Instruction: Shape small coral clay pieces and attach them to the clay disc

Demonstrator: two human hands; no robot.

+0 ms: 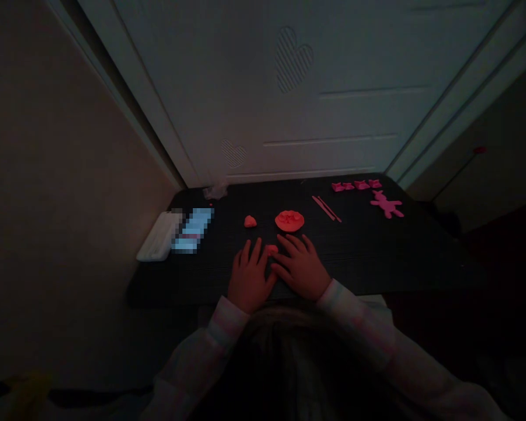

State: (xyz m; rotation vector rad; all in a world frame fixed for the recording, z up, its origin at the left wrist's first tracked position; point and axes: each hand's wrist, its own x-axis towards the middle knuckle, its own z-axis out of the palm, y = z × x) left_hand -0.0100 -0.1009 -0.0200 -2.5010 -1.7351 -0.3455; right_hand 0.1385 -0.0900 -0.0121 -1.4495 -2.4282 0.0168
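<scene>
Small red clay lump (271, 249) lies between both hands' flat, spread fingers (251, 252).

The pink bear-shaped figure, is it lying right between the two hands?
No, the pink figure lies far off near the table's right back corner; a small red lump sits between the hands.

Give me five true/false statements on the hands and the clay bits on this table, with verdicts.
1. Both hands, left hand and right hand, rest on the dark table. True.
2. A small red clay piece lies between the hands. True.
3. The round red clay disc is held in the left hand. False: it lies on the table beyond the fingertips.
4. The pink clay figure lies at the far right. True.
5. The thin sticks stand upright. False: they lie flat.
</scene>
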